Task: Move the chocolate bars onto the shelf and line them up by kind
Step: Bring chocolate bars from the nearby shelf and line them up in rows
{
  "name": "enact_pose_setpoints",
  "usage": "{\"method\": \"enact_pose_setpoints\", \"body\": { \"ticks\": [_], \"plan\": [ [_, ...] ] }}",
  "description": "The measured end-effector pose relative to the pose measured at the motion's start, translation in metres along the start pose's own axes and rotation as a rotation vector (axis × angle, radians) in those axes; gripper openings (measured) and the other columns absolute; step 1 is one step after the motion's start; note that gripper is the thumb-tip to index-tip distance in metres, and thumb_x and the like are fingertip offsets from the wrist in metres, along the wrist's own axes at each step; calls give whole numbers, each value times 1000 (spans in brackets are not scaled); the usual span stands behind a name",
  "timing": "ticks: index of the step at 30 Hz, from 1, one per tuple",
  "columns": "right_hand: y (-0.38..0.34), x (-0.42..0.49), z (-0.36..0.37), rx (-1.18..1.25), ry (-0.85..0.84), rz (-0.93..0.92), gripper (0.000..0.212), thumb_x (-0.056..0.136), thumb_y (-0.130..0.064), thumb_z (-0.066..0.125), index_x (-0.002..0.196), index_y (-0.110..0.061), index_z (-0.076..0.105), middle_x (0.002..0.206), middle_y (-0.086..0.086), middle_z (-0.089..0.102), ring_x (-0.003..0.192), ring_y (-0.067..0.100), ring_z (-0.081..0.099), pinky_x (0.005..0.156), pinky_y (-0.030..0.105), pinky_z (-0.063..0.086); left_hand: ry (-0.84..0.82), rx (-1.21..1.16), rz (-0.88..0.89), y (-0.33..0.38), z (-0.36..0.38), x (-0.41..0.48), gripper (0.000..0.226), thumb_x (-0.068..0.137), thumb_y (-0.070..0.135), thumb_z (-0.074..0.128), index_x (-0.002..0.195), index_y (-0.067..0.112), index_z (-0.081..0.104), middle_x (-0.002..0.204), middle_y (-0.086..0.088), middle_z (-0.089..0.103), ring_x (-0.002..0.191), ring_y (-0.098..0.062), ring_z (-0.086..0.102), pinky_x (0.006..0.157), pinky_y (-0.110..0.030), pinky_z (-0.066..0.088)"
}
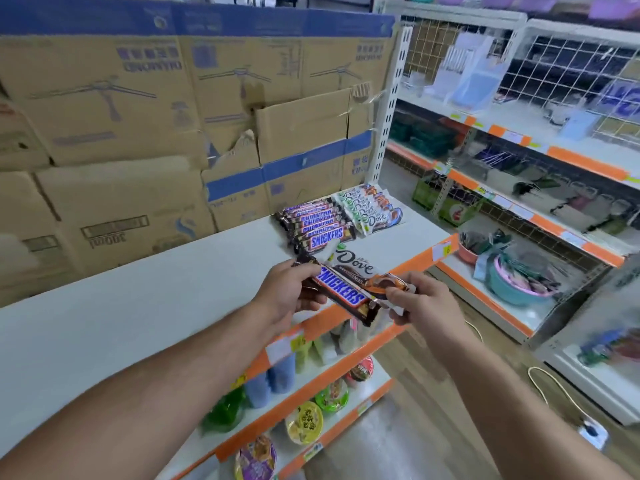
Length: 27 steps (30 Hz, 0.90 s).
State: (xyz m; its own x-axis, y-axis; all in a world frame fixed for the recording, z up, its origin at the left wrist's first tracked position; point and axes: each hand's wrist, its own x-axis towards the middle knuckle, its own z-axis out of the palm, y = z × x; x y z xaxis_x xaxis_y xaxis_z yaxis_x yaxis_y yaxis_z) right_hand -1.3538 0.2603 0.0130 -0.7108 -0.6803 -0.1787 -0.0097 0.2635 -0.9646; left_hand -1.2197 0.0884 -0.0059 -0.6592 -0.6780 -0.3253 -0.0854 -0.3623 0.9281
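Observation:
Above the front edge of the white top shelf (145, 306), my left hand (289, 292) grips a Snickers bar (341, 292) by its left end. A Dove bar (360, 268) lies stacked under it, and my right hand (419, 299) pinches the right end of the stack. At the back right of the shelf lies a row of several Snickers bars (317, 226). Next to it, on the right, is a row of several Dove bars (370, 209).
Stacked cardboard boxes (138, 116) stand behind the shelf. Lower shelves (322, 386) hold cups and bowls of noodles. To the right, across a wooden-floor aisle, wire-backed shelving (540, 168) carries household goods and a basin (516, 285). A cable (554, 389) lies on the floor.

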Motion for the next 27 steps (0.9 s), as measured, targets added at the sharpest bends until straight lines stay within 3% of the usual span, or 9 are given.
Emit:
{"method": "enact_pose_setpoints", "body": {
  "ticks": [5, 8, 15, 20, 24, 27],
  "plan": [
    [-11, 71, -12, -51, 14, -7, 5, 89, -7, 65, 84, -6, 65, 65, 4, 64, 58, 19, 53, 63, 38, 45, -88, 58, -3, 22, 16, 57, 9, 93, 4, 53, 102, 6, 56, 77, -19, 69, 55, -27, 65, 46, -27, 49],
    [-16, 107, -17, -67, 7, -7, 4, 89, -6, 64, 85, -4, 65, 66, 8, 62, 56, 19, 52, 62, 37, 42, -88, 90, -7, 32, 22, 84, 6, 93, 3, 54, 95, 8, 56, 75, -16, 70, 56, -25, 66, 46, -26, 48],
    [-15, 182, -37, -94, -108, 12, 4, 89, -4, 65, 86, -1, 67, 67, 7, 65, 57, 20, 51, 60, 35, 42, 3, 82, -9, 38, 43, 127, 9, 90, -2, 55, 92, 7, 55, 72, -16, 69, 56, -27, 62, 43, -26, 44],
    [-7, 232, -66, -148, -244, 34, 9, 89, -6, 67, 91, 2, 68, 70, 12, 64, 60, 23, 50, 58, 33, 43, 92, 16, -46, 27, 66, 134, 15, 91, -6, 52, 97, 7, 54, 72, -19, 68, 57, -30, 65, 46, -27, 50],
    [1, 263, -89, -308, -322, 25, 20, 90, -10, 68, 74, -2, 59, 52, 2, 47, 46, 14, 39, 44, 19, 32, 161, 16, -59, 11, 82, 134, 16, 92, -8, 52, 95, 7, 54, 75, -22, 68, 59, -32, 67, 51, -30, 53],
    [10, 283, -94, -413, -273, -9, 23, 88, -20, 70, 73, -6, 59, 56, 6, 53, 47, 14, 43, 46, 22, 34, 246, -45, -47, 4, 92, 128, 16, 92, -8, 52, 96, 7, 54, 80, -27, 68, 62, -34, 68, 52, -29, 55]
  ]
}}
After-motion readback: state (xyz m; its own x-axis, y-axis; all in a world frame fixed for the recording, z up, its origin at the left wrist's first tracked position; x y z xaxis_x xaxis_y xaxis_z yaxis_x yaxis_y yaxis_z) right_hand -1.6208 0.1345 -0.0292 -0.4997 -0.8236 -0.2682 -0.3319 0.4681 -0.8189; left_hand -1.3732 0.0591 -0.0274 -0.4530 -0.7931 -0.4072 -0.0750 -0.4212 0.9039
